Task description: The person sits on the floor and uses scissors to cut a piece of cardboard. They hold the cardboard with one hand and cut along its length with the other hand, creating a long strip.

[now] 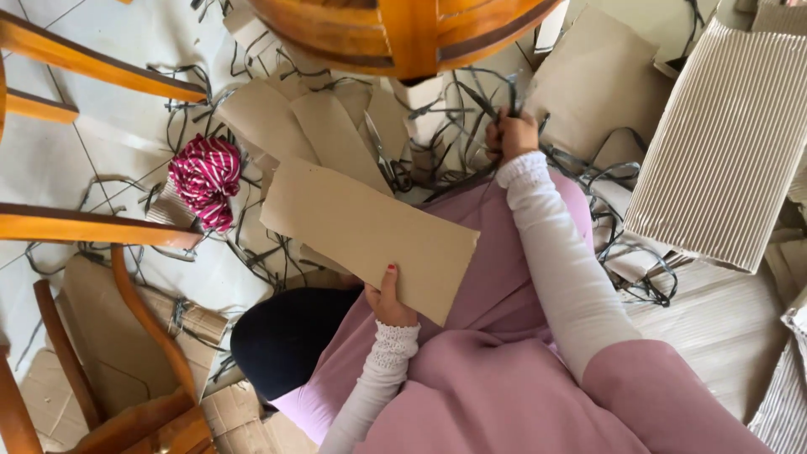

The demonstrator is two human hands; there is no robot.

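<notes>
My left hand (388,298) grips the near edge of a long flat piece of brown cardboard (366,231), held over my lap, which is covered in pink cloth. My right hand (511,134) is stretched forward and closed on a pair of dark scissors (483,101) among thin dark strips (437,160) tangled on the floor. Both sleeves are white with lace cuffs.
More cardboard pieces (290,118) lie on the white tiled floor. A corrugated cardboard sheet (723,151) stands at the right. Wooden chair parts (92,227) are at the left, a round wooden table (395,29) above. A red-and-white striped cloth ball (204,176) lies left.
</notes>
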